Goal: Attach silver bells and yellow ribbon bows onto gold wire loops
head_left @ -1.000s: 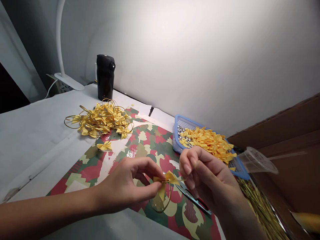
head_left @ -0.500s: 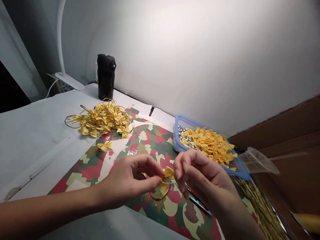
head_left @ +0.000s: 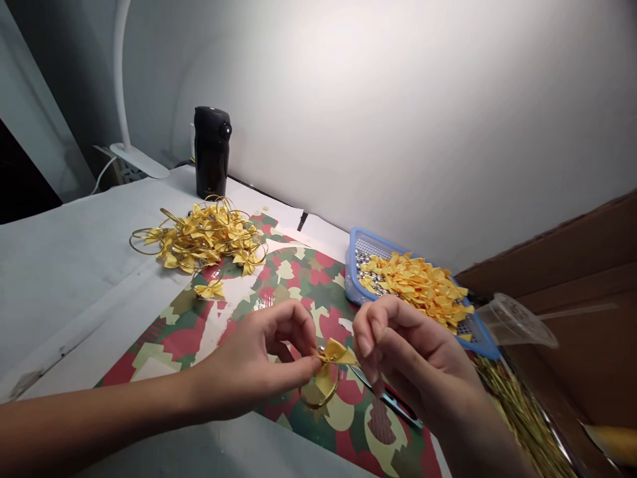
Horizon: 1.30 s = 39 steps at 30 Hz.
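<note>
A white-covered table (head_left: 89, 265) ran along a pale wall (head_left: 398, 119), with a white lamp (head_left: 133, 156) and a black flask (head_left: 212, 153) at the back. A patterned red-and-green paper (head_left: 293, 282) lay on the table. Beyond it sat a heap of gold-looped bows (head_left: 204, 236), with a single bow (head_left: 209, 289) at the paper's edge. To the right, a blue tray (head_left: 354, 282) held loose yellow ribbon pieces (head_left: 413, 285) and silver beads (head_left: 365, 260). A cardboard box (head_left: 562, 332) stood further right, with a clear cup (head_left: 515, 323) and gold strands (head_left: 522, 418) near it.

A yellow bow (head_left: 334, 353) with a gold loop (head_left: 318, 398) hung between the hands, over the paper. The left hand (head_left: 253, 358) pinched the bow narrowly between thumb and fingers. The right hand (head_left: 413, 352) was bunched narrow just beside its right tip; whether it gripped anything, I cannot tell. Scissors (head_left: 385, 398) lay under the right hand.
</note>
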Tool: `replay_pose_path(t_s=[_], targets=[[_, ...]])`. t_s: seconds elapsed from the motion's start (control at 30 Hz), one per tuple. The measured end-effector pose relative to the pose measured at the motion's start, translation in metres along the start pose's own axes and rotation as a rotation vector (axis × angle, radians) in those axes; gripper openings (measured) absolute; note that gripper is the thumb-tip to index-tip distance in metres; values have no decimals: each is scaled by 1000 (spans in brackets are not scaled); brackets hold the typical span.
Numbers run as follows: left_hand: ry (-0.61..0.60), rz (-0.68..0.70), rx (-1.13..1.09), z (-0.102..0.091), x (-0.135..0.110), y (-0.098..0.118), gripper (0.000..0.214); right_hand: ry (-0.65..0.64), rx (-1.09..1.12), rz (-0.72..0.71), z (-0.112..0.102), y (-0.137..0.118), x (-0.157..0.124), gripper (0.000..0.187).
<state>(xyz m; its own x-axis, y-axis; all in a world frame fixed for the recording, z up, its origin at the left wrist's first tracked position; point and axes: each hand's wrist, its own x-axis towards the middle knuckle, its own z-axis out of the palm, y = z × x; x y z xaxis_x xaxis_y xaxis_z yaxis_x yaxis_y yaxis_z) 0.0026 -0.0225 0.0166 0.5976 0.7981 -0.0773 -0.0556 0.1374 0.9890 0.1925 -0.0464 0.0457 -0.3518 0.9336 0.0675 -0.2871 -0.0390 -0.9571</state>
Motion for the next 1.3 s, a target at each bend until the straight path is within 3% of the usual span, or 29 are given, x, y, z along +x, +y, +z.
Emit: replay_pose_path(t_s=[0.33,0.73,1.0,1.3], targets=[[12,-21,78,1,-2,6,16,72,-12,-21,3,-2,1,14],[11,17,99,0,-2,4,11,0,11,-19,1,-2,-2,13],[-19,-43,-13,1,-1,3,10,131,-13,18,8,-3,1,14],[-16,-64,-22,2,-2,-2,13,45,-41,-7,6,-3,0,13]])
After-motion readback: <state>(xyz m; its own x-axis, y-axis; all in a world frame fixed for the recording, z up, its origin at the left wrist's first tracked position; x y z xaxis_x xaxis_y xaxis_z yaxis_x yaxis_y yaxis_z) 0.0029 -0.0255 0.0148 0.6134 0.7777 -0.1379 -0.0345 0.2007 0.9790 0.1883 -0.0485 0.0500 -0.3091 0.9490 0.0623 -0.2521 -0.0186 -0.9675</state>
